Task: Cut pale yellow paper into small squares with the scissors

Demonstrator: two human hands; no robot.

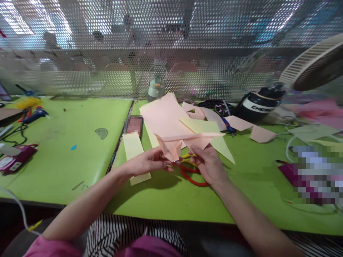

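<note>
Both my hands hold a folded pink paper piece just above the green table mat. My left hand pinches its lower left fold. On the lower right side my right hand grips it. The piece has a long flat top edge and a pointed fold hanging down. Red-handled scissors lie on the mat under my hands, partly hidden. A yellow paper strip lies just left of my left hand.
Pink and yellow paper sheets are piled behind the folded piece. A black bottle lies at the back right, a small green bottle by the perforated metal screen. A glue gun and magenta box sit far left.
</note>
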